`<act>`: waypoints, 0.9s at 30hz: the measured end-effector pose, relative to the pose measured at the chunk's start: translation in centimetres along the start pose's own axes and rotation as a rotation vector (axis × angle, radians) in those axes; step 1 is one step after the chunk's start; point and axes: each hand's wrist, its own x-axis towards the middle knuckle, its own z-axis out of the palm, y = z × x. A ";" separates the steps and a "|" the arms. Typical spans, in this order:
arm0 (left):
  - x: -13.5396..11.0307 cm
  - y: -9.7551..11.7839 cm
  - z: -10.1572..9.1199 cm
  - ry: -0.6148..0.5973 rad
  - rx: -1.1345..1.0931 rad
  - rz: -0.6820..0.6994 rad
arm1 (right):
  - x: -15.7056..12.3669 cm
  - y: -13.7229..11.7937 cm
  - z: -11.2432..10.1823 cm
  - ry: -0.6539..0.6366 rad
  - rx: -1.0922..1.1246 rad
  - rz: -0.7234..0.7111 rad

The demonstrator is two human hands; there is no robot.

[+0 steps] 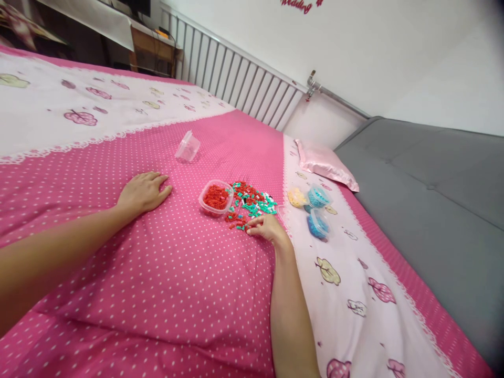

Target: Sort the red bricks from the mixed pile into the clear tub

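The left hand (144,191) is laid flat, spread and empty. Right of it, 1 tub of red pieces (216,198) is set beside loose bricks (254,202), touched at their near edge by the curled right hand (265,227); whether anything is gripped cannot be told.

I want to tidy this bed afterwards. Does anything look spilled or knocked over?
A clear tub lies tipped on its side, apart from the other tubs; it looks empty. Red and teal pieces lie scattered loose on the bedspread beside the tub of red pieces, at the right hand.
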 end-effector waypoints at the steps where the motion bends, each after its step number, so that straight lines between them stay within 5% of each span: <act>1: 0.0 0.0 0.0 0.001 0.001 -0.001 | -0.1 -0.1 -0.1 -0.009 -0.005 -0.005; 27: -0.1 0.1 0.0 0.000 -0.011 -0.004 | 0.1 -0.2 0.1 0.126 -0.124 -0.022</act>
